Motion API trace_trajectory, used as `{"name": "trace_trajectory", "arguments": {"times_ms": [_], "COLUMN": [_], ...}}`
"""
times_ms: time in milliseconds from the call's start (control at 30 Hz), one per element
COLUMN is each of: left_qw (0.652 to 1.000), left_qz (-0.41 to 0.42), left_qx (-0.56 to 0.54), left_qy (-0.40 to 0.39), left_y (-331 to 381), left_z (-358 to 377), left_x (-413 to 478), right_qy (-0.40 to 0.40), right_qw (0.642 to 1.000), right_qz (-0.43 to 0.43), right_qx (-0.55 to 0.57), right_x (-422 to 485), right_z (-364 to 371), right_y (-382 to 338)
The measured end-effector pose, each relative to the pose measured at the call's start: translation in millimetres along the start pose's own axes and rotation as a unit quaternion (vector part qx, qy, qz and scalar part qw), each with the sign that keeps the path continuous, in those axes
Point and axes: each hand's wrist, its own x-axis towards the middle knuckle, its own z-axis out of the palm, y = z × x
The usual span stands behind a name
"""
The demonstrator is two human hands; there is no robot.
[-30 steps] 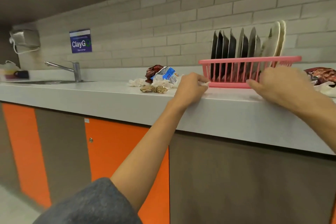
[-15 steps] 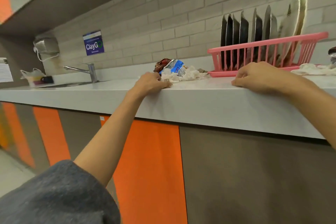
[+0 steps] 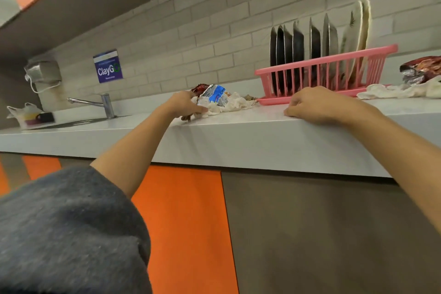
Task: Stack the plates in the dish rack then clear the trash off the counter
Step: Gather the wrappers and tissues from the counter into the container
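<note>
Several dark and cream plates point(image 3: 298, 50) stand upright in the pink dish rack point(image 3: 334, 56) on the white counter point(image 3: 238, 136). Left of the rack lies a pile of trash point(image 3: 224, 101): white tissues, a blue-and-white wrapper, a dark red wrapper behind. My left hand point(image 3: 183, 105) is pressed against the pile's left side, fingers curled around tissue and a brown scrap. My right hand point(image 3: 317, 106) rests on the counter's front edge before the rack, fingers curled under, holding nothing.
More trash lies right of the rack: a red-brown foil wrapper point(image 3: 422, 69) and white tissues point(image 3: 401, 90). A sink with a faucet point(image 3: 95, 104) is far left, with a plastic bag point(image 3: 26, 114) beside it. Orange and brown cabinet fronts run below the counter.
My left hand moved left from the rack's corner, then closed in on the trash pile, bunching it together. My right hand stayed at the counter edge. The camera view dropped lower.
</note>
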Motion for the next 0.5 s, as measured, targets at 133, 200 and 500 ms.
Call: {"name": "trace_trajectory", "arguments": {"times_ms": [133, 200, 500], "left_qw": [0.999, 0.998, 0.949], "left_qz": [-0.009, 0.019, 0.186], "left_qx": [0.012, -0.051, -0.256], "left_qy": [-0.028, 0.001, 0.009], "left_y": [2.0, 5.6, 84.4], "left_z": [8.0, 6.2, -1.7], "left_x": [8.4, 11.0, -53.6], "right_qy": [-0.003, -0.002, 0.06], "right_qw": [1.0, 1.0, 0.991], "right_qz": [0.001, 0.0, -0.049], "right_qx": [0.002, 0.004, 0.106], "right_x": [-2.0, -1.0, -14.3], "right_z": [-0.2, 0.1, -4.7], "right_y": [-0.5, 1.4, 1.1]}}
